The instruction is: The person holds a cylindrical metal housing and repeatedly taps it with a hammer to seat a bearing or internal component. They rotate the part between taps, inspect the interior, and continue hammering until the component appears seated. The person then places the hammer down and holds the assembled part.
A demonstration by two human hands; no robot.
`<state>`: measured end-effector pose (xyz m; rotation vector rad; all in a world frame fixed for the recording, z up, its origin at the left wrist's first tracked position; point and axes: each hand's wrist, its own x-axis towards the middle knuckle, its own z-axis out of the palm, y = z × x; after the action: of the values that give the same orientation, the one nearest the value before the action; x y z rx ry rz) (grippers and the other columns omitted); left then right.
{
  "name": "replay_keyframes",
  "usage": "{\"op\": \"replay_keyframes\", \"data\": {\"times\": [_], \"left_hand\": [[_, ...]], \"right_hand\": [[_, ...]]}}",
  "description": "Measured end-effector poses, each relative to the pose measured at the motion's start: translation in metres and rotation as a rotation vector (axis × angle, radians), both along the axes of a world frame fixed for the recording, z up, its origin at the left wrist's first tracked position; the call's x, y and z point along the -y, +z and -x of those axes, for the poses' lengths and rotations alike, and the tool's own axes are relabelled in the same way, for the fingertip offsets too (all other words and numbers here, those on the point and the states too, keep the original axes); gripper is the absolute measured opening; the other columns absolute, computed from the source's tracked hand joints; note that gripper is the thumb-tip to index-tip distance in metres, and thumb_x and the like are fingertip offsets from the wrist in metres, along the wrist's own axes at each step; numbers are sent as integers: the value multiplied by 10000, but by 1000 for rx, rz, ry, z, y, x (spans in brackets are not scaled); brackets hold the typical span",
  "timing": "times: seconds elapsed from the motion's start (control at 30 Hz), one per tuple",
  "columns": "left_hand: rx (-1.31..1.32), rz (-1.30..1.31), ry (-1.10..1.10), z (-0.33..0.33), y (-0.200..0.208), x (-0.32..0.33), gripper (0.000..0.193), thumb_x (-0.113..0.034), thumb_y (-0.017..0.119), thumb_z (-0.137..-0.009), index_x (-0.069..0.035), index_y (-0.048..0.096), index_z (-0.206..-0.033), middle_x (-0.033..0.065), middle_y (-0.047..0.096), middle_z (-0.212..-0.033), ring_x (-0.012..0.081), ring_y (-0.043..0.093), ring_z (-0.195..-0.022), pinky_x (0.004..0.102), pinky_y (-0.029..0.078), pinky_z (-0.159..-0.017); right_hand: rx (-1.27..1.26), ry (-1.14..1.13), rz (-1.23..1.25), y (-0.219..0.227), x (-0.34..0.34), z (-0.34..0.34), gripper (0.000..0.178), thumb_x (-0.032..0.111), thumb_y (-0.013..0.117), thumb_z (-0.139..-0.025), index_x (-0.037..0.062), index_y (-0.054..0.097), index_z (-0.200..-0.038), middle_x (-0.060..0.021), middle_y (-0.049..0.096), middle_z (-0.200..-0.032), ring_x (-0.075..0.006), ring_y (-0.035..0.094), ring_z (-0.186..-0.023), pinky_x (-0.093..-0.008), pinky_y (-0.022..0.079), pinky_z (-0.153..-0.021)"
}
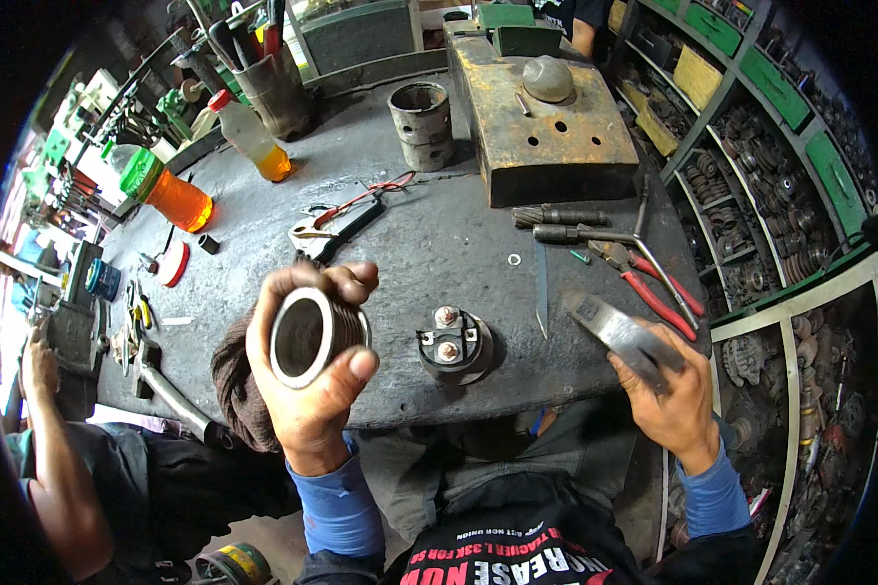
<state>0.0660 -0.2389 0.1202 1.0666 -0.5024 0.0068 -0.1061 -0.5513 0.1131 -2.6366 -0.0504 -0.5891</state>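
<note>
Ribbed metal ring (pixel 345 327) sits clasped in the left hand (pixel 304 402), left of the frame's centre; the right hand (pixel 677 402) (lower right) grips a grey metal piece (pixel 618 334).

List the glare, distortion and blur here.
In the head view, the far left is washed out to white; in the head view, the shelves bend toward the dark rim; in the head view, the left hand and its ring look fairly sharp, the right hand's bar perhaps slightly smeared.
</note>
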Motion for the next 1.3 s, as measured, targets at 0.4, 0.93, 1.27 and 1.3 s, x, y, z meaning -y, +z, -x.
{"op": "replay_keyframes", "data": {"times": [0.4,0.93,1.27,1.3], "left_hand": [[-175,-213,184,61,-34,11,607,31,902,-723,-14,578,-1234,203,681,-1355,264,669,-1224,431,513,-1110],[-191,95,133,42,-25,19,608,-402,757,-978,13,551,-1372,268,686,-1328,406,703,-1213,552,503,-1141],[-488,365,-115,15,-13,38,524,-554,525,-1102,-66,646,-1251,210,734,-1253,395,680,-1275,555,561,-1085],[-444,297,-96,12,-13,38,515,-548,524,-1102,-68,654,-1236,202,744,-1232,392,684,-1271,557,560,-1086]], "right_hand": [[-47,-4,184,-4,-3,-13,582,113,862,-797,49,726,-1359,-97,664,-1005,-303,615,-869,-418,494,-767],[-93,389,-271,14,-90,-94,843,241,977,-725,-10,613,-1442,-230,706,-1307,-371,709,-1181,-432,552,-1033],[38,138,-377,7,-140,-83,688,222,986,-718,-4,619,-1254,-176,686,-1068,-359,707,-951,-428,572,-827],[-37,232,-390,11,-129,-82,677,215,966,-735,-7,608,-1264,-204,680,-1108,-415,697,-994,-460,566,-869]]}}
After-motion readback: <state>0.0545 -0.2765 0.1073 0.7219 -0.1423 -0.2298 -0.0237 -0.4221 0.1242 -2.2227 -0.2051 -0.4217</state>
